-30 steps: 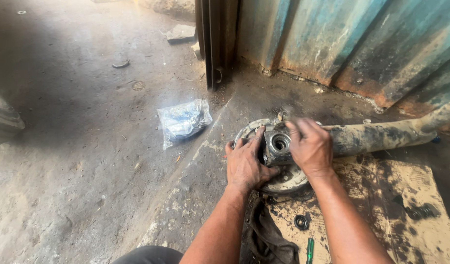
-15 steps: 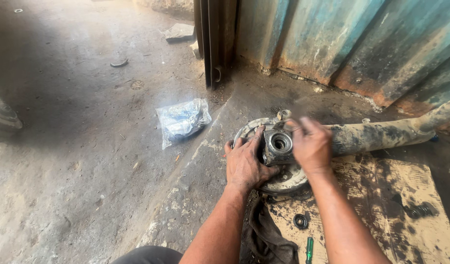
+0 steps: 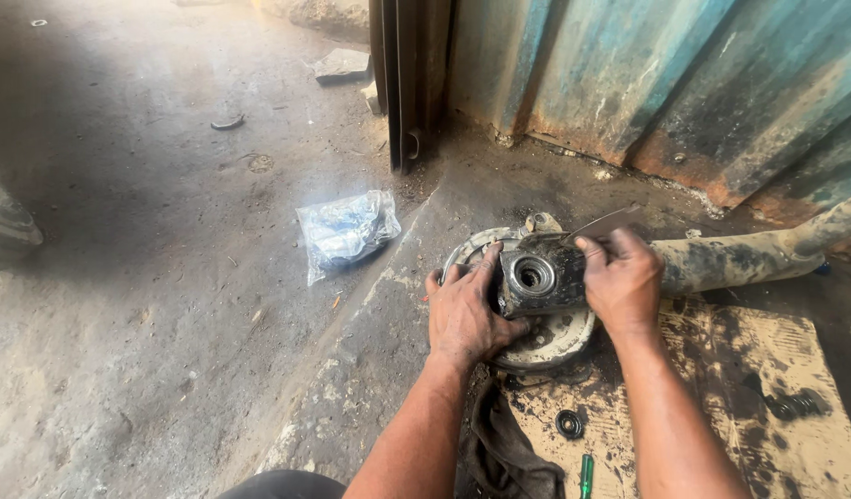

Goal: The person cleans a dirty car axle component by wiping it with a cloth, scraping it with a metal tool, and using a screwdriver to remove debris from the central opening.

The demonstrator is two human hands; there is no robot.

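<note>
Both hands, left hand (image 3: 464, 312) and right hand (image 3: 621, 282), grip the greasy hub (image 3: 536, 275); next needs a firm pull toward 12 o'clock.

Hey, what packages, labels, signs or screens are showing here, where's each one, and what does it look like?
Plastic bag: on the concrete floor, left of the left hand and apart from it; crumpled, clear with blue and white contents, too blurred to identify.
Cardboard sheet: flat on the ground under the right arm, brown, stained dark with grease.
No labels, signs or screens visible.
</note>
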